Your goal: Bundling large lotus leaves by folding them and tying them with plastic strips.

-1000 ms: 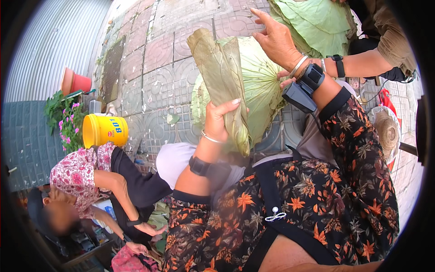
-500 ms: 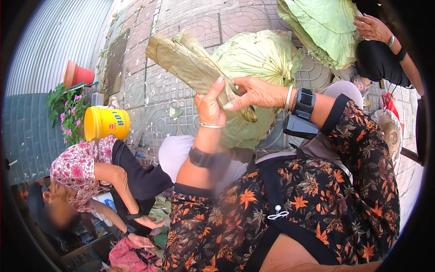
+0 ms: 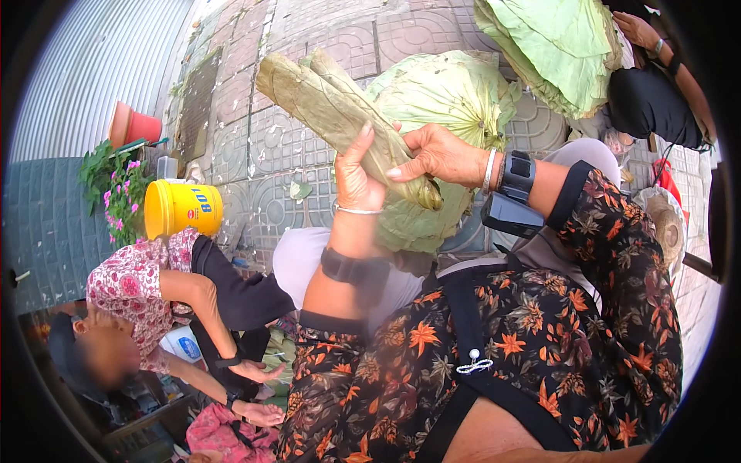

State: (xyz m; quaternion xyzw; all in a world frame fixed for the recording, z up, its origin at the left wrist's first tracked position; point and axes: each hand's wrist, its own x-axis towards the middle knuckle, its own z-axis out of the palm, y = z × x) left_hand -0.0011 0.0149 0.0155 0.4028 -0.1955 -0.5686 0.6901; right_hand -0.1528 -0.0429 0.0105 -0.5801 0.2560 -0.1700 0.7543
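A folded, brownish-green dried lotus leaf is held out before me, slanting from upper left down to a narrow crumpled end. My left hand closes round its lower left side, the thumb pressed along the top. On the other side, my right hand pinches the leaf near its narrow end between thumb and fingers. Beyond and below it, a pale green spread of lotus leaves with radiating veins lies over the paving and reaches toward my lap. Some fingers of both hands are hidden by the folded leaf.
A co-worker at upper right has a hand by another pile of leaves. At lower left, a person in a floral shirt bends over green leaves. A yellow bucket stands near pink flowers.
The folded leaf and both my hands have shifted slightly right, my grip staying on it. The lower-left co-worker's hands have moved slightly, and the upper-right co-worker's hand has drawn back toward the edge.
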